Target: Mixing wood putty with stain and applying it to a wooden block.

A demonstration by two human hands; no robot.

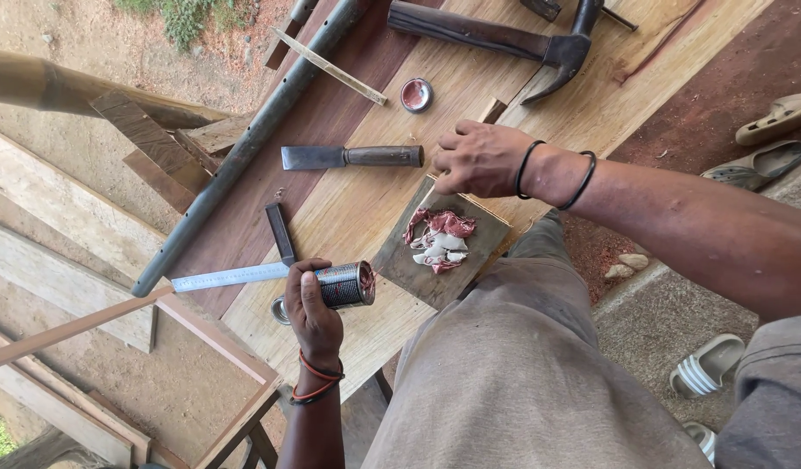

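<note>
Far left, at 9 o'clock: loose timber offcuts (pixel 161 143) on bare dirt, and a long wooden strip (pixel 70 328) running in from the left edge. A long grey metal pipe (pixel 244 148) lies diagonally across the plank bench (pixel 348 217), from 12 down toward 8 o'clock. A thin wood slat (pixel 331 68) crosses near its upper end.

Lower centre, about 7 o'clock: left hand (pixel 313 313), orange bands at the wrist, fingers wrapped around a small tin can (pixel 346 285) held on its side, open mouth facing right with reddish paste at the rim. The can sits just above the bench, touching the end of a steel try square (pixel 244 271) in the view; real contact not clear. A round lid (pixel 280 310) peeks out just behind the hand.

Centre: a broad chisel (pixel 352 157) with a wooden handle lies flat, handle end just beside the right hand. A small round cap (pixel 416 95) with red inside sits at 12 o'clock of it.

Right of the can: a small dark wooden board (pixel 409 260) carries a blob of red and white putty (pixel 439 239).

Right hand (pixel 478 158), two black bands at the wrist, knuckles up, fingers curled narrow and resting on the board's top edge; cannot tell if they pinch anything.

Top right, 1 o'clock: claw hammer (pixel 504 39). Far right on the ground: sandals (pixel 748 156).
</note>
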